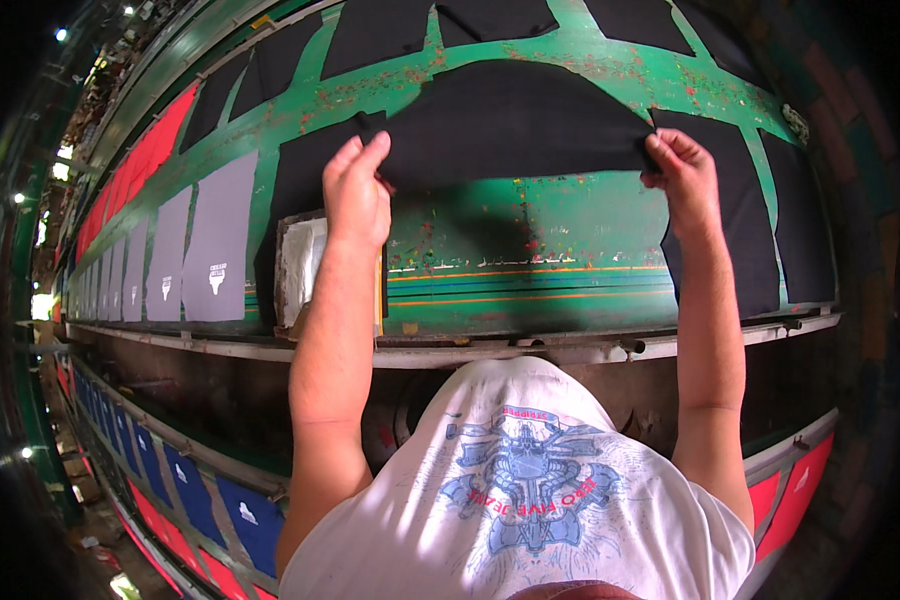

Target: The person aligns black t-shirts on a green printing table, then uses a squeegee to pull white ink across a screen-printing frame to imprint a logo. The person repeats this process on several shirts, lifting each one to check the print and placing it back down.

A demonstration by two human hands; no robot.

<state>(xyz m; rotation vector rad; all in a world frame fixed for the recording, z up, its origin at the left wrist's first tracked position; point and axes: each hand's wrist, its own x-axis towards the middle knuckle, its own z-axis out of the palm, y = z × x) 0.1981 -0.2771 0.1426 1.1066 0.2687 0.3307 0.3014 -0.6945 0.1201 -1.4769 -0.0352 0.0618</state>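
Below, white printed shirt point(520, 500); above it, both forearms stretched out over green table point(530, 225). Left hand point(358, 195) pinching near-left corner of black fabric panel point(510, 120), right hand point(682, 178) pinching its near-right corner, panel pulled taut between them, far part resting on table. Probably mid-placement; next, likely lowering flat and squaring among neighbouring black panels point(740, 210).

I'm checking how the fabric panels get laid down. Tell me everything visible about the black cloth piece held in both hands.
The black cloth piece is plain, matte, unprinted fabric with a curved upper edge and a straighter lower edge. It is spread wide and flat over the long green paint-flecked table. The left hand pinches its lower left corner, the right hand its lower right corner. Similar black pieces lie around it on the table.
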